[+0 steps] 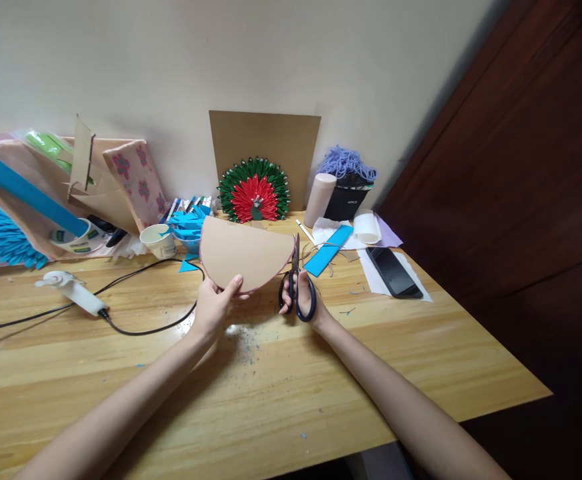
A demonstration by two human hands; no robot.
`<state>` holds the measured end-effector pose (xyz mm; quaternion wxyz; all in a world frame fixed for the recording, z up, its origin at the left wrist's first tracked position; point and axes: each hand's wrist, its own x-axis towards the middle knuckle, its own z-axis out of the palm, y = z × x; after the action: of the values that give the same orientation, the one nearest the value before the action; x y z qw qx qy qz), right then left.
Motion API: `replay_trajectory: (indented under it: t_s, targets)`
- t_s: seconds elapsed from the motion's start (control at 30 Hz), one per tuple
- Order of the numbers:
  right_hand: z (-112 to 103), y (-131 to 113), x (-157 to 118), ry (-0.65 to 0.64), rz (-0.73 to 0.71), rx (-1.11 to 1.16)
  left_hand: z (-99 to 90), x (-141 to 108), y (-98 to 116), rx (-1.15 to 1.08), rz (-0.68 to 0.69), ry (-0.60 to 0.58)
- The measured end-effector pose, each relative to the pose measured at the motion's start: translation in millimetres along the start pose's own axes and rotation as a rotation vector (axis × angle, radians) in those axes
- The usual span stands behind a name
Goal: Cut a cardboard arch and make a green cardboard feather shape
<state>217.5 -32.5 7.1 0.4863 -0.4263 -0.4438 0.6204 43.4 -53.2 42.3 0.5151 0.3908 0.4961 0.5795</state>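
Cardboard semicircle (248,252), held mid-frame
Left fingers (233,287) clamp its lower edge; right fingers (303,281) grip the scissors (296,257) by the handles, beside its right edge. Beyond, a blue strip (328,251) lies on the surface (271,413), right of centre.

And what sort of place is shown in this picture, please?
Likely a place for handicrafts, perhaps at home: the scissors, the half-round piece of cardboard and the red and green peacock decoration suggest it.
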Motion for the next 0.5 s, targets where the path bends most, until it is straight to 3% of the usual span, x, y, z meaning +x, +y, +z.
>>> replay_trajectory:
  t_s: [0.5]
  targets:
    - [-2.1, -3.4, -3.8, 0.035, 0.012, -0.120, -5.1, 6.0, 2.3, -0.002, 0.012, -0.059]
